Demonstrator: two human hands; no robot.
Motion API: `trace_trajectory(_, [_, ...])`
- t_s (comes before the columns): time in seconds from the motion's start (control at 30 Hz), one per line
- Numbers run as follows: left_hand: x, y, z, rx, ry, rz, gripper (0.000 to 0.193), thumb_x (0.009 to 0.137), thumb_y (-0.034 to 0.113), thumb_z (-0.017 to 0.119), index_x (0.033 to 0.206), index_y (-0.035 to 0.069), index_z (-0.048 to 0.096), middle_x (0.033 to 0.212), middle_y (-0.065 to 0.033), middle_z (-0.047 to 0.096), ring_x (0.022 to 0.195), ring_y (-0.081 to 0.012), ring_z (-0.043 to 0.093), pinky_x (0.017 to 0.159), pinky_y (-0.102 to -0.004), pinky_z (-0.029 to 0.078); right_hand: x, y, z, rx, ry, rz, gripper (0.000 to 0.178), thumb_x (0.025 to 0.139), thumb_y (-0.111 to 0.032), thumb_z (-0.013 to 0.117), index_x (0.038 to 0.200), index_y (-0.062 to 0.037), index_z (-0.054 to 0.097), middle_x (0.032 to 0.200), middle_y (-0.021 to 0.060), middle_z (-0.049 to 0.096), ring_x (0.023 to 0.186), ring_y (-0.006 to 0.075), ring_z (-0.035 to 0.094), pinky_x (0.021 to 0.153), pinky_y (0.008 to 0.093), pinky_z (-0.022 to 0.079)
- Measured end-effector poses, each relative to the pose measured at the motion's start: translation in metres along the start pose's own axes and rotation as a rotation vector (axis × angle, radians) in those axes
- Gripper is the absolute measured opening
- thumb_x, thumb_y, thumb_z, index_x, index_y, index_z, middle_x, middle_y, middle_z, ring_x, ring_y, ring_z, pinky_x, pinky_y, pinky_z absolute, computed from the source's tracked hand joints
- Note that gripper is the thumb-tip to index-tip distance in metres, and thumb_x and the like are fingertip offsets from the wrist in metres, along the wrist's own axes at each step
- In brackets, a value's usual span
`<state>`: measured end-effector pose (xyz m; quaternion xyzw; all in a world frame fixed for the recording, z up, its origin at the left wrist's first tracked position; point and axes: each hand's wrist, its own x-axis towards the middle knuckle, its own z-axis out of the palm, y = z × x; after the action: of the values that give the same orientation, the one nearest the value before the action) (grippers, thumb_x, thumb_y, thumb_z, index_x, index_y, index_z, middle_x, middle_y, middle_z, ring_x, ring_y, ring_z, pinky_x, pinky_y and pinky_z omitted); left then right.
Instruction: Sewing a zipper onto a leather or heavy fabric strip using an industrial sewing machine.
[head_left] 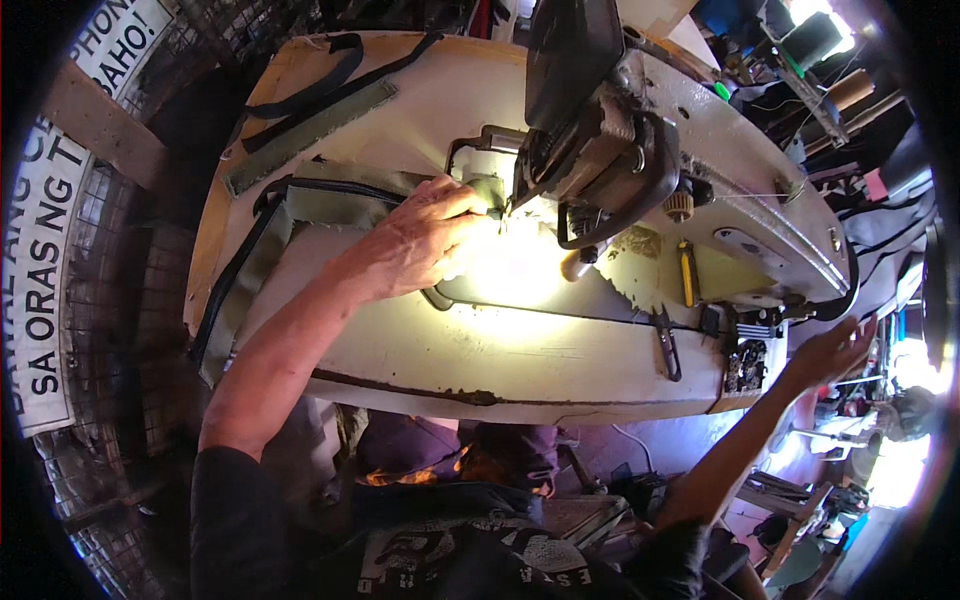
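My left hand is closed by the needle area of the sewing machine, its fingers pressed on the end of a grey-green fabric strip edged with black tape. From there the strip runs left and bends down over the table's left side. Bright lamp light washes out the fingertips and the cloth under the needle. At the machine's right end, past the tabletop's edge, my right hand is raised with its fingers stretched out. Nothing shows in it.
On the white sewing table lie a yellow-handled tool, thread snips and a small metal part. A loose grey-green strip and a black strap rest at the far left. Wire mesh stands beyond the left side.
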<state>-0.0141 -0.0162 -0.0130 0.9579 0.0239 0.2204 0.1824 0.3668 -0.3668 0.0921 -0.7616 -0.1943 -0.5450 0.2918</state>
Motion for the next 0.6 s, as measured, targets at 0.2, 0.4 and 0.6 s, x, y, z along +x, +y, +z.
trace_trajectory(0.2, [-0.001, 0.008, -0.004, 0.046, -0.062, 0.014, 0.027, 0.083, 0.015, 0.075, 0.108, 0.006, 0.071, 0.115, -0.0069, 0.061, 0.116, -0.0283, 0.055, 0.110, -0.0418, 0.044, -0.158, -0.181, -0.052, 0.848, -0.985, -0.758, 0.036, 0.092, -0.017, 0.073, 0.125, -0.0040, 0.065, 0.100, 0.0134, 0.063, 0.090, 0.0318, 0.063, 0.080, 0.0444, 0.053])
trace_trajectory(0.4, [0.000, 0.009, -0.006, 0.029, -0.066, 0.008, 0.032, 0.083, 0.012, 0.071, 0.115, 0.009, 0.074, 0.122, -0.0031, 0.066, 0.118, -0.0248, 0.057, 0.113, -0.0419, 0.043, -0.167, -0.241, -0.028, 0.854, -1.127, -0.588, 0.043, 0.090, -0.015, 0.076, 0.129, -0.0026, 0.065, 0.110, 0.0176, 0.063, 0.096, 0.0349, 0.061, 0.079, 0.0453, 0.050])
trace_trajectory(0.6, [0.000, 0.004, -0.005, 0.010, -0.089, 0.003, 0.034, 0.083, 0.014, 0.072, 0.117, 0.009, 0.074, 0.125, -0.0028, 0.065, 0.120, -0.0245, 0.055, 0.113, -0.0417, 0.041, -0.166, -0.242, -0.030, 0.821, -1.105, -0.643, 0.043, 0.088, -0.016, 0.076, 0.128, -0.0032, 0.065, 0.111, 0.0166, 0.062, 0.100, 0.0346, 0.060, 0.083, 0.0451, 0.050])
